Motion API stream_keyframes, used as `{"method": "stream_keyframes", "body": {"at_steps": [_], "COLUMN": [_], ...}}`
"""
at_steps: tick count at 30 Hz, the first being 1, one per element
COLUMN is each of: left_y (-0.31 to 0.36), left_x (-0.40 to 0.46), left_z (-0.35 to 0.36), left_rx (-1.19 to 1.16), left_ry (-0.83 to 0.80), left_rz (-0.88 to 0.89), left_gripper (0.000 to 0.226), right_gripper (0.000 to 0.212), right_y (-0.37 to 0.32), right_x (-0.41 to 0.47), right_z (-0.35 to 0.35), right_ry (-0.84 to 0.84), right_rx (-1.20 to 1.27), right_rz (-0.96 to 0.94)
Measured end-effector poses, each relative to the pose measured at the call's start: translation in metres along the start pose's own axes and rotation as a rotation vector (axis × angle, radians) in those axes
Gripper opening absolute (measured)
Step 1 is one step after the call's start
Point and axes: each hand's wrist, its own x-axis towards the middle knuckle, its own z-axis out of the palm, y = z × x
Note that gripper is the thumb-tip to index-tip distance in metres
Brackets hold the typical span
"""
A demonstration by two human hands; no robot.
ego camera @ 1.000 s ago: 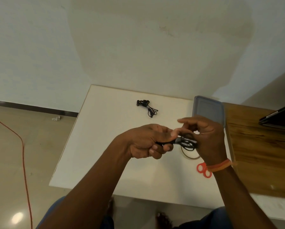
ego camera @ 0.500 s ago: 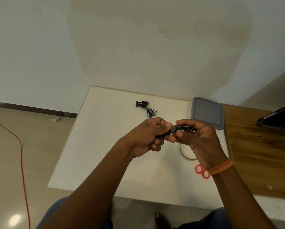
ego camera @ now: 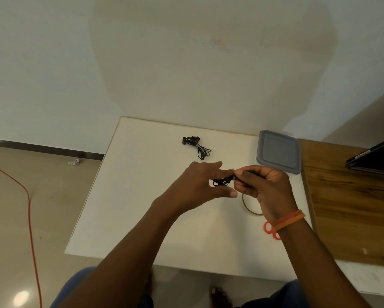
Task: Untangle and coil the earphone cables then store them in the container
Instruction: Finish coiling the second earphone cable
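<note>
Earphone cable, centre frame, is pinched by the right hand to anchor it; left hand, fingers spread apart, apparently forms loops. Container stays lidded.

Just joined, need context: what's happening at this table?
A person is working a black earphone cable between both hands above the white table. The right hand grips one end; the left hand has its fingers extended at the bundle. A second earphone set lies untouched, and the grey container has its lid on.
</note>
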Motion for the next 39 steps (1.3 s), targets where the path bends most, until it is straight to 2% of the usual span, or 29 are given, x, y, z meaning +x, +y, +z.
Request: {"method": "stream_keyframes", "body": {"at_steps": [2,4,10,14,18,22,24,28,29,31,36,37,39], "left_y": [-0.005,-0.007,-0.005,-0.002,-0.001,0.002,0.001,-0.021,-0.030,-0.049,-0.080,-0.084,-0.089], "left_x": [0.001,0.003,0.006,0.006,0.006,0.005,0.006,0.012,0.013,0.016,0.017,0.017,0.016], "left_z": [0.004,0.007,0.015,0.014,0.010,0.010,0.010,0.004,0.002,-0.001,0.000,0.001,0.004], "left_rx": [0.338,0.488,0.375,0.282,0.268,0.281,0.246,0.193,0.204,0.177,-0.071,-0.141,-0.220], "left_ry": [0.105,0.218,0.341,0.427,0.482,0.482,0.459,0.488,0.506,0.558,0.790,0.793,0.791], "left_rz": [0.108,0.214,0.267,0.264,0.247,0.240,0.158,-0.259,-0.319,-0.383,-0.519,-0.553,-0.575], "left_gripper": [0.034,0.028,0.021,0.019,0.012,0.009,0.011,0.024,0.027,0.026,0.025,0.012,0.019], "right_gripper": [0.014,0.014,0.016,0.026,0.041,0.047,0.051,0.050,0.050,0.051,0.039,0.039,0.041], "right_y": [0.002,0.003,0.003,0.005,0.003,0.003,0.004,0.013,0.016,0.024,0.037,0.037,0.038], "right_x": [-0.001,0.000,0.007,0.012,0.015,0.017,0.021,0.036,0.040,0.049,0.062,0.065,0.069], "right_z": [0.005,0.009,0.010,0.010,0.014,0.017,0.015,-0.005,-0.012,-0.026,-0.043,-0.045,-0.046], "right_ry": [0.001,-0.004,0.015,0.022,-0.035,-0.067,-0.043,0.120,0.175,0.259,0.411,0.427,0.438], "right_rx": [0.015,0.056,-0.014,-0.023,-0.021,-0.037,-0.068,-0.063,-0.050,0.014,0.183,0.184,0.174], "right_rz": [0.037,0.070,0.053,0.055,0.115,0.203,0.232,0.293,0.313,0.352,0.397,0.390,0.376]}}
